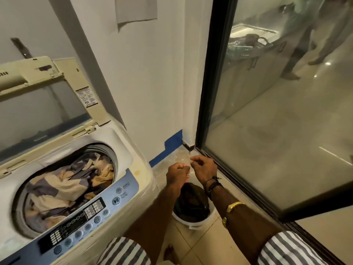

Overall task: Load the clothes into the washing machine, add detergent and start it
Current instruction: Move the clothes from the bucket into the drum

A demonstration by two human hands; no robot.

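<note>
The top-loading washing machine (133, 169) stands at the left with its lid (44, 104) raised. Its drum holds a crumpled cloth (63, 184) patterned in cream, grey and purple. On the floor to the machine's right stands a white bucket (193, 223) with dark brown clothes (191, 203) inside. Both hands hover over the bucket, close together. My left hand (176, 174) is curled into a fist. My right hand (203, 167) has its fingers pinched together. I cannot tell whether anything small is held between them. No detergent is visible.
The control panel (86, 217) with its start/pause button (116, 201) runs along the machine's front edge. A black-framed glass sliding door (267, 111) closes off the right side, close to the bucket. White walls meet in the corner behind, with blue tape (168, 148) at the base.
</note>
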